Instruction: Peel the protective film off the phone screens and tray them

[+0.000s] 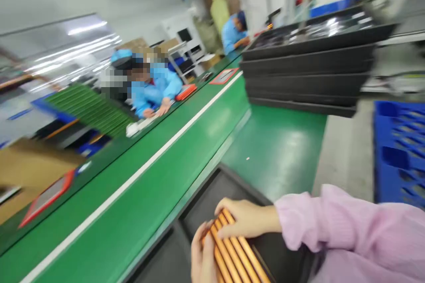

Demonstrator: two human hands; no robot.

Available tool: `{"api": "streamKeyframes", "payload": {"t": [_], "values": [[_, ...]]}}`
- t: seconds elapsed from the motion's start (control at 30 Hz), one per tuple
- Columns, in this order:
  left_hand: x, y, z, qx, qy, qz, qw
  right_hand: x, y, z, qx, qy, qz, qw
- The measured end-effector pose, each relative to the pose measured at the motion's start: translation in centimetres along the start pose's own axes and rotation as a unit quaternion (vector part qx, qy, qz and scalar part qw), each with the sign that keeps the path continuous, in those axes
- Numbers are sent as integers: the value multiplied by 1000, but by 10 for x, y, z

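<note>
Several copper-coloured rods (234, 252) lie side by side as a bundle over a black tray (199, 212) at the bottom of the head view. My right hand (245, 217), in a pink sleeve, curls over the far end of the bundle with its fingers pressed on the rods. My left hand (202, 256) presses against the bundle's left side from below, fingers together. Both hands hold the rods between them.
A green conveyor belt (159, 159) with a white stripe runs from lower left to upper right. A stack of black trays (305, 79) stands at the right rear, a blue crate (398, 150) at the far right. Co-workers in blue coats work across the belt; red-framed plates lie on it.
</note>
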State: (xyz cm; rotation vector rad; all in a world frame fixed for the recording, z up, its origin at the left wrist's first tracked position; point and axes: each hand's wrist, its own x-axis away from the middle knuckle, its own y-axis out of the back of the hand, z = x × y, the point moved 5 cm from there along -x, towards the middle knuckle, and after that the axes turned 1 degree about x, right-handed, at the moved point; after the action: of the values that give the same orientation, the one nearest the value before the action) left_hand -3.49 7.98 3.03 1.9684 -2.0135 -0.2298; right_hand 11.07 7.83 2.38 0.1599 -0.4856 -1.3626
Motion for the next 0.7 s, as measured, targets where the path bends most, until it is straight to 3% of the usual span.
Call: {"api": "streamKeyframes", "payload": {"t": [0.13, 0.23, 0.37, 0.53, 0.7], "values": [[8, 1, 16, 170, 72, -33, 982, -1, -9, 2, -17, 23, 23, 999], [7, -2, 19, 243, 99, -39, 964, -5, -14, -1, -35, 30, 54, 997], [2, 1, 26, 277, 100, 49, 955, -6, -12, -12, -67, 17, 106, 992], [-3, 8, 36, 412, 82, 197, 886, -5, -6, -26, -201, -49, 186, 961], [-3, 9, 36, 408, 75, 271, 868, -7, -4, -22, -191, -50, 216, 956]]}}
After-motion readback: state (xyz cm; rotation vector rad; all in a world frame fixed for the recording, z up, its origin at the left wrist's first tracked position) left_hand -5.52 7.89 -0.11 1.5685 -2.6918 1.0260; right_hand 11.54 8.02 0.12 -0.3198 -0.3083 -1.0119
